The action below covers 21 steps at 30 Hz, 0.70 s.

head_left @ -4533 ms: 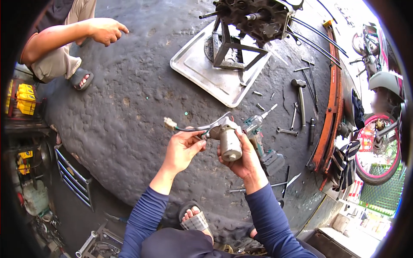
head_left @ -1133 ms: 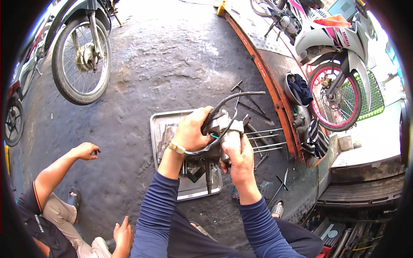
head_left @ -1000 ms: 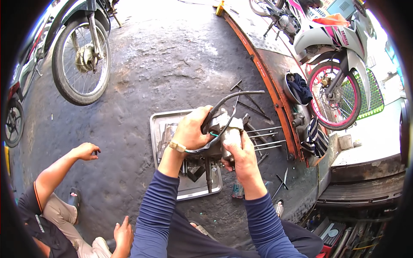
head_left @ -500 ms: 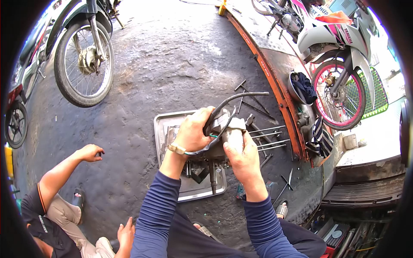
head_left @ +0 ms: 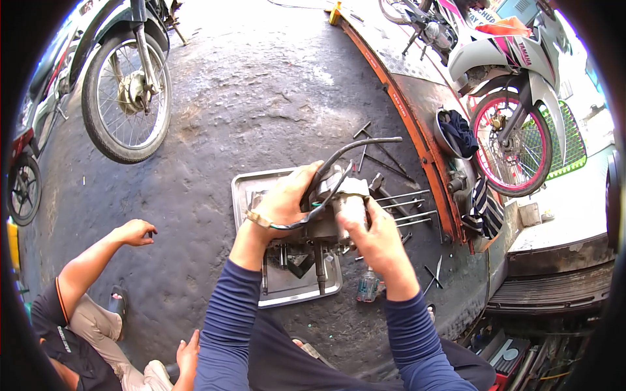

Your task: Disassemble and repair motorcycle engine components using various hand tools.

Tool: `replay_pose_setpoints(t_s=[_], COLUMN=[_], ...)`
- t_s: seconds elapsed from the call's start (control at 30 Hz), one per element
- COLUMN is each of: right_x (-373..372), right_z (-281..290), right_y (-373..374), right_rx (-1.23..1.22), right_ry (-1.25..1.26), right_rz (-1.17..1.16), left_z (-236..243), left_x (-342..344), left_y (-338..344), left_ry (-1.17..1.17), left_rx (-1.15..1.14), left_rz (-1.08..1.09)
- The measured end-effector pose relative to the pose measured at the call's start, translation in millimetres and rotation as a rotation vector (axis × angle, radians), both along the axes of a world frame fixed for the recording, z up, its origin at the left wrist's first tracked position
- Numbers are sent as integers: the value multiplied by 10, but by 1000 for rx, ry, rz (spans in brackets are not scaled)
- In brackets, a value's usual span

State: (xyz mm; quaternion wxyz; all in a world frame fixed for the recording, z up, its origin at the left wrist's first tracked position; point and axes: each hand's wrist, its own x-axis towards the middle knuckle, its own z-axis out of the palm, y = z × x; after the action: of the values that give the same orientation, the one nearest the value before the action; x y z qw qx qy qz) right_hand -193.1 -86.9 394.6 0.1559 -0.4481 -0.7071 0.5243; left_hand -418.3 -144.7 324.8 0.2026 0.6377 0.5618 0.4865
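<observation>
A grey metal motorcycle engine with long studs sticking out to the right lies over a shallow metal tray. My left hand is closed round the engine's upper left part, beside a thick black hose; its fingertips are hidden. A dark cable loops past that wrist. On top of the engine sits a silver cylinder, and my right hand grips it from the right, thumb at its near side. Below this hand a teal power drill stands on the ground.
T-handled tools lie beyond the engine, near a long orange ramp rail. Motorcycles stand on both sides, one with a pink wheel rim. At lower left a co-worker sits close by, an arm stretched out. A toolbox is at lower right.
Both hands have shifted slightly: the left one to the left, the right one a little right and down. The hose and cable moved left, and the drill shows more fully.
</observation>
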Motion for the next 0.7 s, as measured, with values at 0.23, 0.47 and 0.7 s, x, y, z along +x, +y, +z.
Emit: replay_pose_setpoints(t_s=[0.23,0.47,0.7], right_x=[96,-106,312], right_z=[29,-153,-57], right_y=[785,955,752], right_rx=[744,475,1003], right_ry=[-35,160,43], right_rz=[591,629,519], left_z=[46,31,34], left_x=[-91,-118,-39], left_y=[-89,-107,-191], left_ry=[-24,26,219], left_rx=[-135,-78,-120], left_rz=[-26,33,95])
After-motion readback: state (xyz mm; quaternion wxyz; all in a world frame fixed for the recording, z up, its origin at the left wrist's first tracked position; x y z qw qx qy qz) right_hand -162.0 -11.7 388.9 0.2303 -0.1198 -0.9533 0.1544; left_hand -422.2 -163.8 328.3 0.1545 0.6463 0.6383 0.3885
